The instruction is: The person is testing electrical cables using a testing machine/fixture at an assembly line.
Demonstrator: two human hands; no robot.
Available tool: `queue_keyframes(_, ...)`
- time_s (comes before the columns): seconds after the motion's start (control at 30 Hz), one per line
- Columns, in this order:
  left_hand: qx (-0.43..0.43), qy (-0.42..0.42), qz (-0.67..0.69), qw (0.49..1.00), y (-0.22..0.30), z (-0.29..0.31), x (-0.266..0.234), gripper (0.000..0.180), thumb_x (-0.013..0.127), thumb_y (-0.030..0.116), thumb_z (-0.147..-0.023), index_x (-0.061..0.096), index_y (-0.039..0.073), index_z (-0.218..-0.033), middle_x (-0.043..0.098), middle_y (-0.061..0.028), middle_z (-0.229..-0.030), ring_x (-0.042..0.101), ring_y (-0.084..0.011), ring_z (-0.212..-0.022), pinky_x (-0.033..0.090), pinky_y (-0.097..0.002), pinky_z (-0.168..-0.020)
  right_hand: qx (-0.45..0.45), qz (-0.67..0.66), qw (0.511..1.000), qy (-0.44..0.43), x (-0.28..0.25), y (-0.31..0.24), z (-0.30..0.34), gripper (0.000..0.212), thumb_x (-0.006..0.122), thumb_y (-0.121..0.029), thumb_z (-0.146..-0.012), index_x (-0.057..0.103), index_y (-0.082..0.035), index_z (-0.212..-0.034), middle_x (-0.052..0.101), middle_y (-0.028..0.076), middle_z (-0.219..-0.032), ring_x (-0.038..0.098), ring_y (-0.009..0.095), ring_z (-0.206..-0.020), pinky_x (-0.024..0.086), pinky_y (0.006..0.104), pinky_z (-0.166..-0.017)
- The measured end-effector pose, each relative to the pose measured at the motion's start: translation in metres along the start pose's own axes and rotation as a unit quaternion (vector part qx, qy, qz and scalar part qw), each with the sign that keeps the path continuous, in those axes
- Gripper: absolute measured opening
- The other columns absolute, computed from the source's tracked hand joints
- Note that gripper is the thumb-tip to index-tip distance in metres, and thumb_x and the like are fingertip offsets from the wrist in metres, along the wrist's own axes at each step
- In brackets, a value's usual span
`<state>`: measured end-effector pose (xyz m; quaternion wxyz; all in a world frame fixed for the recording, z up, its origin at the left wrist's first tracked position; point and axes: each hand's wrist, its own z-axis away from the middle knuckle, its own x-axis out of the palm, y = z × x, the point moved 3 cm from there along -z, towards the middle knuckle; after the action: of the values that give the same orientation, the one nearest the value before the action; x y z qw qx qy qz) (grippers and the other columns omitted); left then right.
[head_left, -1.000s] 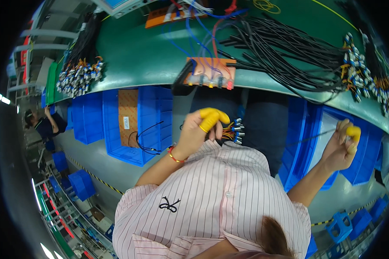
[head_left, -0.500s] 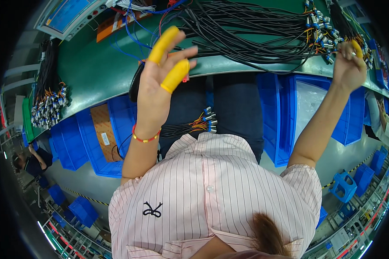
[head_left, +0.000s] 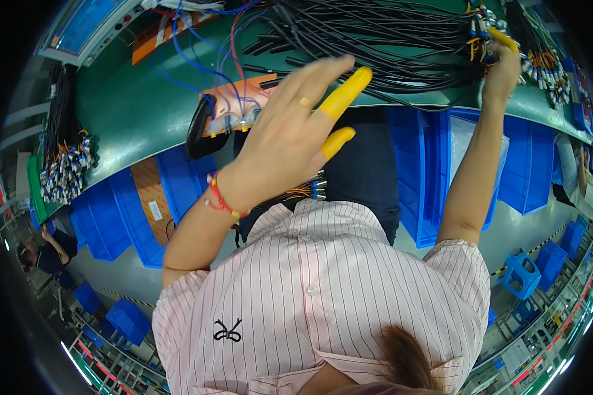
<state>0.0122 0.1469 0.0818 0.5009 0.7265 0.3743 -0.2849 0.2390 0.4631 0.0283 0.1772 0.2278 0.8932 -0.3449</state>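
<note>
My left hand point(head_left: 286, 128) is raised over the near edge of the bench, fingers stretched and apart, holding nothing. Two of its fingers wear yellow finger cots. Beside it, an orange test fixture point(head_left: 265, 81) with blue and red wires lies at the bench edge. My right hand point(head_left: 504, 71) reaches to the connector end of a large bundle of black cables point(head_left: 382, 39). Its fingers, one in a yellow cot, curl in among the metal connectors point(head_left: 484, 23); what they grip is too blurred to make out. A smaller cable bunch point(head_left: 303, 191) lies on my lap, partly covered by my left arm.
Further cable bunches hang over the bench at left point(head_left: 69, 164) and lie at right point(head_left: 550, 72). A screened instrument point(head_left: 89, 29) stands at the back left. Blue bins point(head_left: 415, 178) flank my legs below the bench edge. A blue stool point(head_left: 520, 276) stands behind at right.
My left hand has swung right and turned over, uncovering the orange fixture. My right hand has moved left and farther away, onto the connectors of the large bundle.
</note>
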Motion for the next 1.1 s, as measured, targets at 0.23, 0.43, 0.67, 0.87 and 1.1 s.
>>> queue_keyframes(0.23, 0.122, -0.068, -0.201, 0.970, -0.024, -0.097, 0.032, 0.096, 0.069, 0.052, -0.075, 0.026, 0.002, -0.145, 0.027, -0.0292, -0.145, 0.028, -0.0434, -0.135, 0.023, -0.0542, -0.110, 0.028, 0.196, 0.970, -0.139, 0.006, -0.050, 0.011, 0.080, 0.072, -0.033, -0.076, 0.034, -0.016, -0.144, 0.034, 0.022, -0.142, 0.033, 0.041, -0.130, 0.025, 0.0526, -0.106)
queue_keyframes(0.43, 0.010, -0.182, -0.172, 0.968, -0.034, -0.142, 0.037, 0.109, 0.063, 0.069, -0.072, 0.022, 0.003, -0.147, 0.029, -0.0316, -0.144, 0.026, -0.0447, -0.136, 0.019, -0.0548, -0.111, -0.018, 0.294, 0.955, -0.038, 0.002, 0.014, 0.004, 0.056, 0.065, -0.045, -0.075, 0.060, -0.006, -0.114, 0.054, 0.020, -0.115, 0.055, 0.041, -0.099, 0.041, 0.0521, -0.086)
queue_keyframes(0.67, 0.063, -0.059, -0.280, 0.956, -0.051, -0.134, 0.050, 0.068, 0.055, 0.047, -0.089, 0.046, -0.006, -0.131, 0.053, -0.0227, -0.117, 0.050, -0.0343, -0.108, 0.038, -0.0403, -0.093, 0.062, 0.385, 0.921, 0.002, -0.020, 0.087, -0.021, 0.063, 0.062, -0.052, -0.077, 0.058, -0.008, -0.122, 0.047, 0.022, -0.128, 0.048, 0.046, -0.111, 0.039, 0.0508, -0.096)
queue_keyframes(0.87, 0.069, -0.007, -0.316, 0.946, -0.053, -0.129, 0.056, 0.056, 0.053, 0.040, -0.090, 0.052, -0.005, -0.123, 0.056, -0.0179, -0.110, 0.052, -0.0292, -0.101, 0.041, -0.0376, -0.087, -0.009, 0.138, 0.983, -0.122, -0.015, 0.079, -0.041, 0.072, 0.062, -0.059, -0.080, 0.053, -0.008, -0.130, 0.052, 0.026, -0.125, 0.043, 0.040, -0.121, 0.033, 0.0480, -0.102)
queue_keyframes(1.1, 0.058, 0.037, -0.282, 0.957, -0.059, -0.130, 0.051, 0.053, 0.057, 0.035, -0.089, 0.052, -0.004, -0.124, 0.056, -0.0184, -0.115, 0.053, -0.0305, -0.107, 0.039, -0.0402, -0.091, -0.166, 0.246, 0.952, -0.081, 0.002, 0.085, -0.059, 0.048, 0.050, -0.048, -0.092, 0.062, -0.011, -0.121, 0.060, 0.017, -0.121, 0.055, 0.034, -0.112, 0.038, 0.0430, -0.099)
